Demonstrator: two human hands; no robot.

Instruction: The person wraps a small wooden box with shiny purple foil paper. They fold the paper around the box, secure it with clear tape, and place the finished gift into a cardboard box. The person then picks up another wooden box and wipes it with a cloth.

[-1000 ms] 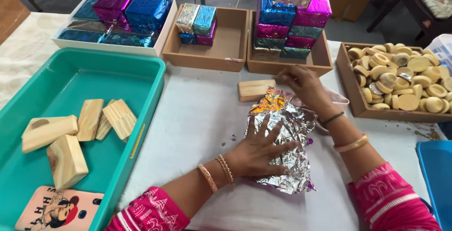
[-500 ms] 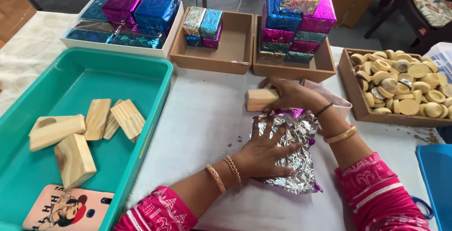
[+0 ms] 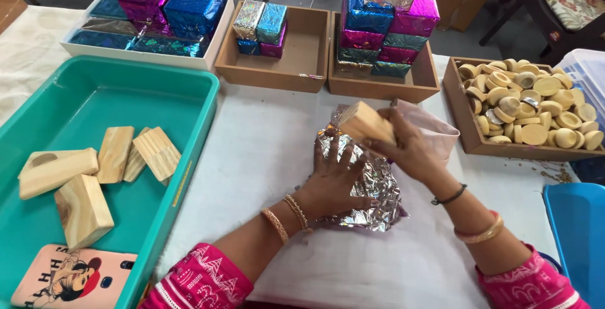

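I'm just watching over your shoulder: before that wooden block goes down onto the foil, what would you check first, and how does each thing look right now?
1. Block gripped: ok. The right hand holds the wooden block above the sheet.
2. Foil held down: ok. The left hand lies flat on the silver foil sheet.
3. Foil smooth: not ok. It is crumpled and wrinkled.
4. Landing spot free: not ok. The left hand covers much of the sheet.
5. Foil large enough for the block: cannot tell.
6. More blocks at hand: ok. Several lie in the teal tray.
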